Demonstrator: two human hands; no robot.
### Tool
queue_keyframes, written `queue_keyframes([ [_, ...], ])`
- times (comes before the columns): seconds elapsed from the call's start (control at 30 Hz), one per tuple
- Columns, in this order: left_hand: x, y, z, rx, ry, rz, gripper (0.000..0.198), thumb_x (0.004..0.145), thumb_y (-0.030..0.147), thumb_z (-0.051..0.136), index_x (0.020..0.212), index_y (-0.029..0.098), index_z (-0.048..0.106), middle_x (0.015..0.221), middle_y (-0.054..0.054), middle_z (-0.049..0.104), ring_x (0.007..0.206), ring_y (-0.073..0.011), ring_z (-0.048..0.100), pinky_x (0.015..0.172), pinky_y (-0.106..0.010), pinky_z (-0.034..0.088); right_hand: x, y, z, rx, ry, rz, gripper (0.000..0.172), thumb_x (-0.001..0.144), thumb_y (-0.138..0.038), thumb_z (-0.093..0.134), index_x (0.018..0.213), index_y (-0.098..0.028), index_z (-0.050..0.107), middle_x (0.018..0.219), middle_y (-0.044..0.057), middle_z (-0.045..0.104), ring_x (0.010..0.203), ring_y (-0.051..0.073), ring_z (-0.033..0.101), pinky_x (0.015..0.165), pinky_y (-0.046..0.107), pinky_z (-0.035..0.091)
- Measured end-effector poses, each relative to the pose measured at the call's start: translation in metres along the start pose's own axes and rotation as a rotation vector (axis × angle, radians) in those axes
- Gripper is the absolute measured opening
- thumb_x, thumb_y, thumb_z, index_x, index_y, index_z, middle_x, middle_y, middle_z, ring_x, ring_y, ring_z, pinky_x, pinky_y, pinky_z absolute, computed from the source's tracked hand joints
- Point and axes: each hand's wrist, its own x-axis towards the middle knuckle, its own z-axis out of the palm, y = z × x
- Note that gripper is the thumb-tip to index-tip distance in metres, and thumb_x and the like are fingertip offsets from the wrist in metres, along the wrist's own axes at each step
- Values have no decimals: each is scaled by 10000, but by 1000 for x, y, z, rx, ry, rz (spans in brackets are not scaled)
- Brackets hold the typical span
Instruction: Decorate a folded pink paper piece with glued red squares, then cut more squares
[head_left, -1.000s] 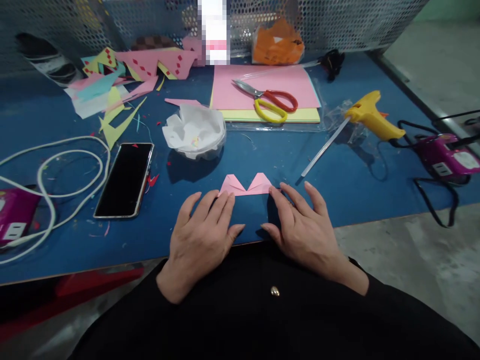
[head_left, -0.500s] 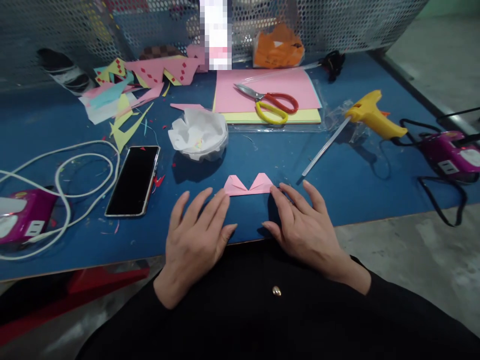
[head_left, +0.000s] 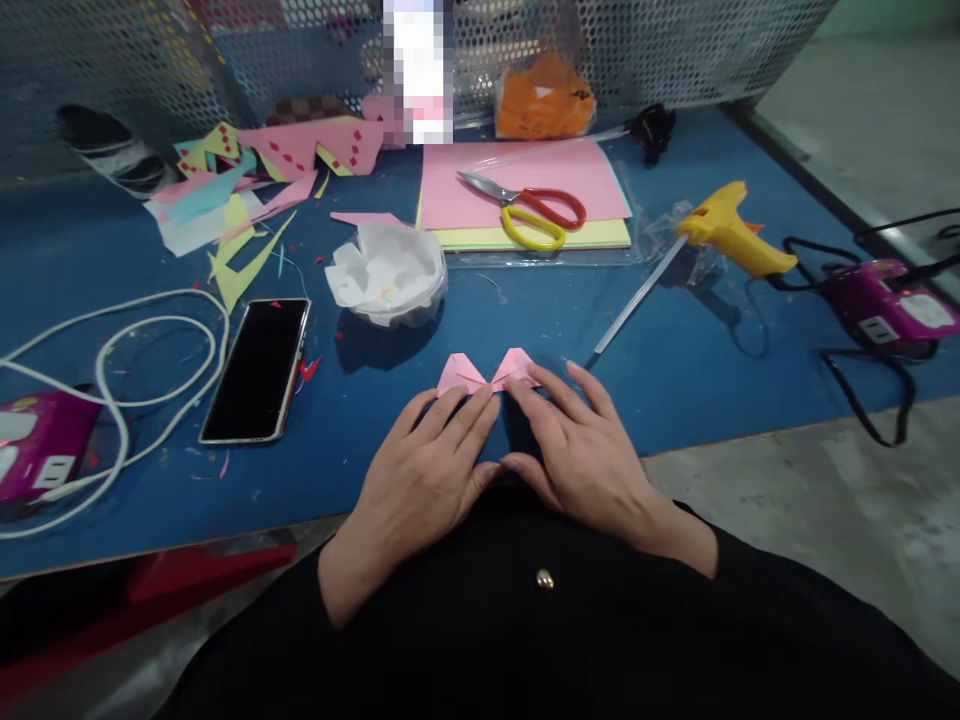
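A folded pink paper (head_left: pixel 517 364) with two raised points lies on the blue table near its front edge. Fingertips of my left hand (head_left: pixel 429 468) press flat along its lower left edge, the fingers stretched out. On the right half, my right hand (head_left: pixel 586 450) rests with fingers spread, its index fingertip on the paper near the middle. Both thumbs nearly meet below it, close to the table's edge. Part of the paper's lower edge is hidden under the fingers.
Behind the paper are a crumpled white paper bowl (head_left: pixel 386 275) and red-and-yellow scissors (head_left: pixel 541 208) on a pink paper stack (head_left: pixel 450 190). A yellow glue gun (head_left: pixel 739 235) with a glue stick lies right. A phone (head_left: pixel 259 370) and white cable (head_left: pixel 105 390) lie left.
Both hands have slid inward along the pink paper from its outer ends toward its middle. The whole view has shifted slightly.
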Motion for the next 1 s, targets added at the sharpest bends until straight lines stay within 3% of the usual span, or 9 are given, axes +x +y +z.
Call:
queue_keyframes([
  [0.27, 0, 0, 2, -25, -20, 14, 520, 954, 240, 518, 1429, 27, 510, 1463, -143, 597, 1316, -298, 538, 1134, -469, 359, 12, -6, 5, 31, 71, -82, 639, 1058, -473, 367, 1281, 79, 597, 1292, 228, 698, 1249, 350, 608, 1132, 509, 357],
  [0.4, 0, 1, 2, -13, -3, 2, 510, 953, 239, 524, 1417, 26, 513, 1437, -144, 619, 1292, -293, 559, 1131, -472, 364, 10, -6, 3, -8, 39, -88, 635, 1054, -468, 397, 1298, 87, 585, 1299, 226, 695, 1254, 349, 605, 1140, 516, 353],
  [0.5, 0, 2, 2, -4, 32, -12, 477, 987, 272, 510, 1401, 35, 525, 1412, -132, 641, 1256, -294, 583, 1175, -495, 303, 7, -5, 2, -33, 6, -93, 630, 1059, -462, 385, 1321, 80, 570, 1329, 221, 679, 1274, 345, 590, 1148, 531, 345],
  [0.73, -2, 4, 2, -2, 105, -84, 429, 1008, 312, 499, 1346, 56, 570, 1309, -116, 710, 1157, -301, 631, 1241, -543, 168, -1, -3, 0, -86, 21, -37, 610, 1065, -444, 374, 1321, 78, 560, 1302, 216, 696, 1251, 352, 607, 1162, 542, 302],
  [1.0, -12, -2, -2, 24, 124, -168, 448, 997, 326, 514, 1364, 75, 564, 1210, -133, 742, 1119, -316, 648, 1221, -587, 196, -12, 0, -1, -176, 26, 46, 645, 1065, -466, 359, 1340, 91, 531, 1280, 232, 701, 1238, 360, 608, 1162, 557, 293],
])
